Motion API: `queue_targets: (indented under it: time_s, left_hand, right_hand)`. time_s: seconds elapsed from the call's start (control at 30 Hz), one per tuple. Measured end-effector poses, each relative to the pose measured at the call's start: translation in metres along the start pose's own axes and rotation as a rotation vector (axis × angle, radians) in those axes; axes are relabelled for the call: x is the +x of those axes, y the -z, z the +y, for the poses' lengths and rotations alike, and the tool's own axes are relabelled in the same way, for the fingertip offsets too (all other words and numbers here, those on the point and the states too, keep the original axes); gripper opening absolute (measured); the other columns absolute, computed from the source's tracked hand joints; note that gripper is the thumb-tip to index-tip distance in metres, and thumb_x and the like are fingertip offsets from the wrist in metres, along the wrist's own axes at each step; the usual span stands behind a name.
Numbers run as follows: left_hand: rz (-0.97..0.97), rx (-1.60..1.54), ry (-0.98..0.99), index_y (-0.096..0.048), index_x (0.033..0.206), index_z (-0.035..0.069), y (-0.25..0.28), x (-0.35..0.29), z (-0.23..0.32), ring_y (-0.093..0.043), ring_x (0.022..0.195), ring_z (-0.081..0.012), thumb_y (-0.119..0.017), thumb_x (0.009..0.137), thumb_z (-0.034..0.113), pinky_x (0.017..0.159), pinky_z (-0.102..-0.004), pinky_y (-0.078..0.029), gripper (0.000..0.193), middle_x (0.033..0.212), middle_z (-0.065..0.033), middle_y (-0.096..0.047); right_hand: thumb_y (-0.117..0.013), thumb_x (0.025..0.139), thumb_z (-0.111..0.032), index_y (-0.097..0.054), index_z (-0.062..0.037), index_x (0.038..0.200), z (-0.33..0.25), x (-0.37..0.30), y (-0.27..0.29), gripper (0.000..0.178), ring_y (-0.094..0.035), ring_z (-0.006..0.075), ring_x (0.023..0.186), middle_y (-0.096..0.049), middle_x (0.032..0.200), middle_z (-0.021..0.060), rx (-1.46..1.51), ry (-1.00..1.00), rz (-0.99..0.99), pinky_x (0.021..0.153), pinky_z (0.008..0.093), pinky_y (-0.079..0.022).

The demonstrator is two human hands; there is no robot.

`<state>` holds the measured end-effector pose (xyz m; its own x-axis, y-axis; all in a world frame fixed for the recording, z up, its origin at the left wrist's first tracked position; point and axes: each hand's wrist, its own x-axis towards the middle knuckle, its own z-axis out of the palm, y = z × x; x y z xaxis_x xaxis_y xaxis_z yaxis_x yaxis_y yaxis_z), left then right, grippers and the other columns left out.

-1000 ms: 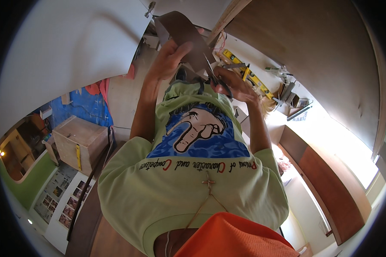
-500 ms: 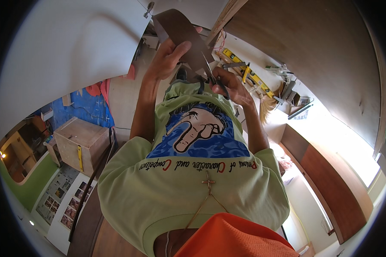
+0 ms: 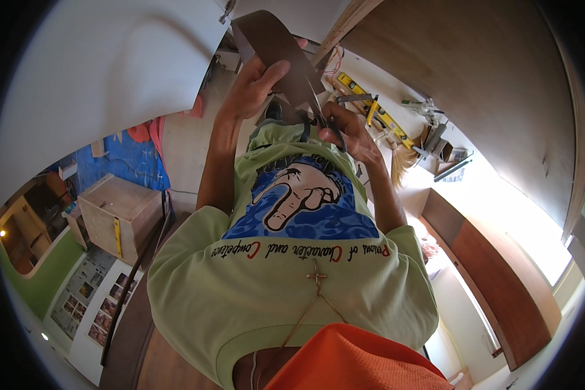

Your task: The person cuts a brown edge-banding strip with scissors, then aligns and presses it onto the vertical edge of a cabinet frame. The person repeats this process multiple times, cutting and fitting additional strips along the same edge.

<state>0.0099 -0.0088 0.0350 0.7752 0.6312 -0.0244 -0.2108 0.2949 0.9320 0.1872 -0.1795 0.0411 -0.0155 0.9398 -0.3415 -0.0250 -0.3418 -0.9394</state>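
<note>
In front of my body, my left hand is closed around a wide, dark brown flexible strip, its thumb pressed along the near side. The strip curves over at the top and hangs down toward my right hand. That hand grips a pair of scissors by its dark handles. The scissors' blades point up and away from me and lie against the strip's lower right part. Whether the blades have cut into the strip I cannot tell.
A large white panel stands at the left, and a big brown board at the right. Beyond my right hand lie a yellow spirit level and a straw broom. A wooden box sits at the lower left.
Both hands keep nearly the same place and hold. The view has turned very slightly, so the surroundings shift a little. The lower part of the strip near the blades looks slightly different.
</note>
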Motion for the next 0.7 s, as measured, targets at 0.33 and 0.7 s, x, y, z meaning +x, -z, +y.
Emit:
queue_targets:
  time_s: [0.33, 0.7]
  left_hand:
    - [-0.035, 0.017, 0.0, -0.047, 0.145, 0.001, 0.006, 0.0, 0.001, -0.06, 0.115, -0.0131, -0.052, 0.105, 0.018, 0.099, -0.031, -0.048, 0.043, 0.133, -0.0073, -0.062]
    - [-0.039, -0.026, 0.02, -0.046, 0.145, 0.001, 0.009, -0.002, 0.001, -0.061, 0.114, -0.0134, -0.051, 0.105, 0.017, 0.098, -0.0313, -0.049, 0.043, 0.136, -0.0077, -0.06]
  right_hand:
    - [-0.074, 0.077, -0.068, -0.058, -0.0057, 0.092, 0.009, 0.003, -0.004, 0.066, -0.05, 0.0078, 0.07, -0.055, 0.076, -0.0002, 0.001, 0.02, 0.008, 0.062, 0.0247, -0.037]
    - [-0.077, 0.078, -0.064, -0.058, -0.0052, 0.092, 0.011, 0.002, -0.005, 0.063, -0.051, 0.0084, 0.071, -0.056, 0.077, 0.0003, 0.044, 0.018, -0.008, 0.063, 0.0254, -0.038]
